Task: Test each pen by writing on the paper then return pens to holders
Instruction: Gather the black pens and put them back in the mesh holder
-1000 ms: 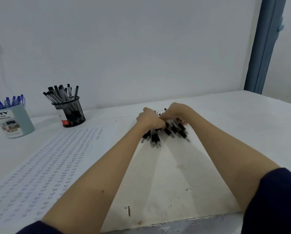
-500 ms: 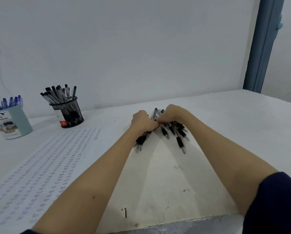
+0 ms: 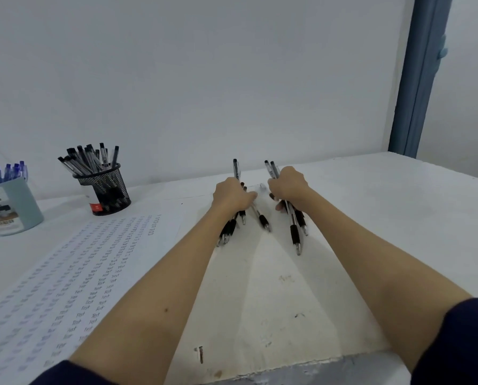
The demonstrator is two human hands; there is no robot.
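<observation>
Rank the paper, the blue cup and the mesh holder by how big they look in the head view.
1. Paper, by far the largest.
2. Blue cup.
3. Mesh holder, only slightly smaller than the cup; it stands farther back, so their true order is unsure.

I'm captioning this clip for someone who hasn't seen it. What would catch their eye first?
Two bare arms reach to mid-table, where the left hand and the right hand each grip a bundle of black-grip pens. Left of them lies a long paper covered in rows of the written word "Test". Behind it stand a black mesh holder of black pens and a pale blue cup of blue pens.
</observation>
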